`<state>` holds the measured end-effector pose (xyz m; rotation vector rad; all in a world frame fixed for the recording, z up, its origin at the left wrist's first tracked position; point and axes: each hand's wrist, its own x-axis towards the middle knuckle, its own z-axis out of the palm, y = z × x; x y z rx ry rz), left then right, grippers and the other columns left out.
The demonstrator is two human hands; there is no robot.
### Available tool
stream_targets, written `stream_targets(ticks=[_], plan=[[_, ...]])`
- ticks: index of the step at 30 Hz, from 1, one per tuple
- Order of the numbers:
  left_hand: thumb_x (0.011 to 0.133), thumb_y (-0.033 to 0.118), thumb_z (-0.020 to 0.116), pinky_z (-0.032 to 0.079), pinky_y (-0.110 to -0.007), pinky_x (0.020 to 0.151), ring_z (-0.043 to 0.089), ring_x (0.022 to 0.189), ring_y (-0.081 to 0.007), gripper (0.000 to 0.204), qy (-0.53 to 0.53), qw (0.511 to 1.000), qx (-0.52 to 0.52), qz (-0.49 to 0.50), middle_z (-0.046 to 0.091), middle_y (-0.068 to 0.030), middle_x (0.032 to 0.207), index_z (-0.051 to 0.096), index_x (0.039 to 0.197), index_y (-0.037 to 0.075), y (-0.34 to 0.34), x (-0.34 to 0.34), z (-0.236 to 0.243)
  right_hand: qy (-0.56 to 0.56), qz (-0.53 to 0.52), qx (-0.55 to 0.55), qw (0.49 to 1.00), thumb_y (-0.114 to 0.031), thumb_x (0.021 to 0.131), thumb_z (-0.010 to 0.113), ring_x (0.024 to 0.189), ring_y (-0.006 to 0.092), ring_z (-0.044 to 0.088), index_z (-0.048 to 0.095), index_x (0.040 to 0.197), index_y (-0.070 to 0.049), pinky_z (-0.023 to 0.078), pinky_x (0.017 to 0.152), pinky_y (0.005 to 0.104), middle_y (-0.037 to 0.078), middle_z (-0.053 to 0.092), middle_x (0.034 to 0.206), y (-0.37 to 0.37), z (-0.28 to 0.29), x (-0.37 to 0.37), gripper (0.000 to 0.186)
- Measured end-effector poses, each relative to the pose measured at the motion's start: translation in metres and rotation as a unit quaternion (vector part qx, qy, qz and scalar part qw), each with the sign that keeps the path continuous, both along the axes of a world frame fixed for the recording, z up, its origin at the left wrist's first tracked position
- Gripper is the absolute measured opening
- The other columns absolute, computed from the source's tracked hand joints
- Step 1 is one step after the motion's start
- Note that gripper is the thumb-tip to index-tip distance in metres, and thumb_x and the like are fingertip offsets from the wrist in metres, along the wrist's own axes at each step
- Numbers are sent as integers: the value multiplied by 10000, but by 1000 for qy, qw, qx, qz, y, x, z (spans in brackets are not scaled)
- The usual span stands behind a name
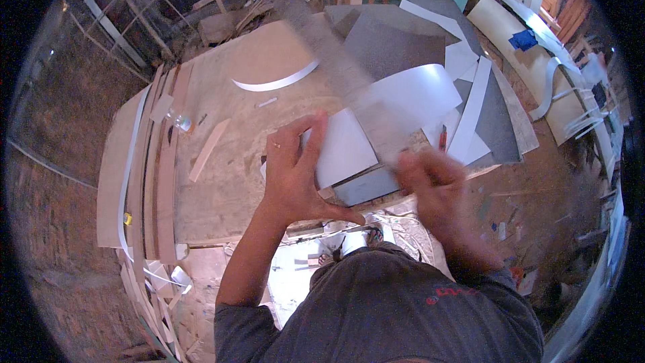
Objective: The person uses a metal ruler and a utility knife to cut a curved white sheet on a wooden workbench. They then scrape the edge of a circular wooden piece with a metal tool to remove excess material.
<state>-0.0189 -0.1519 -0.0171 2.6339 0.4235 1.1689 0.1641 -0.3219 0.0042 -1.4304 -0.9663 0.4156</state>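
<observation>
Fingers apart, my left hand (292, 175) lies on a white rectangular piece (342, 144), its thumb reaching toward the workbench's near edge. My right hand (433, 181), blurred by motion, grips the lower end of a long grey strip (312, 37), which stretches diagonally up across the bench and is too smeared to identify. Beneath the white piece's right part is a grey-blue block or board (366, 188). A red-handled cutter (443, 138) lies right of the strip, beside white offcuts (470, 151) and a curved white sheet (420, 84).
The wooden workbench (222, 208) carries dark grey panels (393, 44), a curved white band (272, 85), long boards (163, 208), a bottle (180, 121) and a small yellow item (127, 219). A pale panel (504, 40) with a blue cloth (523, 40) is at the right. Scrap wood (222, 7) lies behind.
</observation>
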Motion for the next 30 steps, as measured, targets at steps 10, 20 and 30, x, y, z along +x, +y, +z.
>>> stream_targets(ticks=[10,20,30], plan=[[575,295,826,374,-502,929,588,1040,-346,1085,117,988,73,69,551,-133,1146,526,1613,387,0,-2,17,-51,-348,244,904,-137,1071,696,948,128,720,773,1165,28,596,804,284,69,782,1065,-107,6,184,205],[545,245,849,392,-530,948,613,1028,-319,1141,113,991,36,68,576,-119,1148,498,1630,219,-3,4,20,-13,-353,59,934,-139,1081,673,952,125,727,661,1450,-40,614,749,266,72,745,1262,-128,-39,203,383],[545,147,824,472,-467,865,598,1024,-342,1097,64,996,14,60,584,-148,1134,532,1602,117,-1,9,15,128,-313,-16,941,-165,1077,674,825,107,725,624,1467,-85,620,625,273,34,743,1109,-124,-90,204,401]])
